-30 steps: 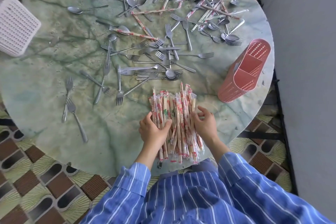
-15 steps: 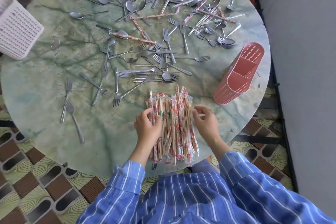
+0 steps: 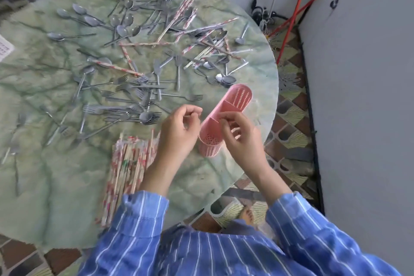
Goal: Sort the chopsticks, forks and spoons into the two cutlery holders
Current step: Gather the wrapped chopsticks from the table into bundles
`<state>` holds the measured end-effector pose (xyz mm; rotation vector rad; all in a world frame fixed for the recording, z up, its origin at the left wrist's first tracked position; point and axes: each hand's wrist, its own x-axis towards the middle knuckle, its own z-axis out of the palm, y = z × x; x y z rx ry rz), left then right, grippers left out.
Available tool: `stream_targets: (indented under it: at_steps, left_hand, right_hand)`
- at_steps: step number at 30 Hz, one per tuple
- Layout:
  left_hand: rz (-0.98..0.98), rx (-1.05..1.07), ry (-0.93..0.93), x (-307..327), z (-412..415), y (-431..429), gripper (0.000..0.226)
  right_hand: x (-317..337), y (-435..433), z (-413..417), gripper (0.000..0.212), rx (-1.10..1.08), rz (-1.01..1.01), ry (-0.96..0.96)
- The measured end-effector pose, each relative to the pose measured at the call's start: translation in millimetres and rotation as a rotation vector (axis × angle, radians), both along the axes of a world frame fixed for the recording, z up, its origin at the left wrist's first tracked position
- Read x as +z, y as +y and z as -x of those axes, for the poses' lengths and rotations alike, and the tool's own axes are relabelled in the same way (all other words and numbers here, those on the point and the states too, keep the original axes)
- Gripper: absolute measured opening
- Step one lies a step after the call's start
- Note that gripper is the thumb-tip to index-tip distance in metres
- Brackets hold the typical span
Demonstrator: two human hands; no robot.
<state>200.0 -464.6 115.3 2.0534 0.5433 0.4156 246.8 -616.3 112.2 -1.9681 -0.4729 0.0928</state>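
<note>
A pink cutlery holder with perforated walls and an inner divider stands near the table's right edge. My right hand is over its near side, thumb and forefinger pinched on the rim. My left hand hovers just left of the holder, fingers curled with nothing in them. A bundle of wrapped chopsticks lies on the table under my left forearm. Several forks are heaped mid-table and several spoons lie farther back. Loose wrapped chopsticks are mixed with spoons at the back right.
The round green marble table ends close to the right of the holder. A corner of the white cutlery holder shows at the left frame edge. A grey wall and red poles stand to the right.
Both hands have left the chopstick bundle and moved right and up to the pink holder. The view has swung right, and the white holder is almost out of frame.
</note>
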Motion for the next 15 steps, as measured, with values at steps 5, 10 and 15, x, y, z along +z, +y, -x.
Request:
stream_targets:
  at_steps: [5, 10, 15]
  left_hand:
    - [-0.432, 0.049, 0.092, 10.7, -45.6, -53.7, 0.014]
    - [-0.461, 0.067, 0.111, 15.6, -88.2, -85.6, 0.013]
    - [-0.466, 0.087, 0.178, 21.8, -142.8, -89.9, 0.016]
  right_hand:
    - [-3.8, -70.9, -66.5, 0.015, 0.018, 0.241, -0.133]
    - [-3.7, -111.8, -120.7, 0.014, 0.024, 0.295, -0.205]
    - [-9.5, -123.0, -179.9, 0.014, 0.065, 0.283, -0.217]
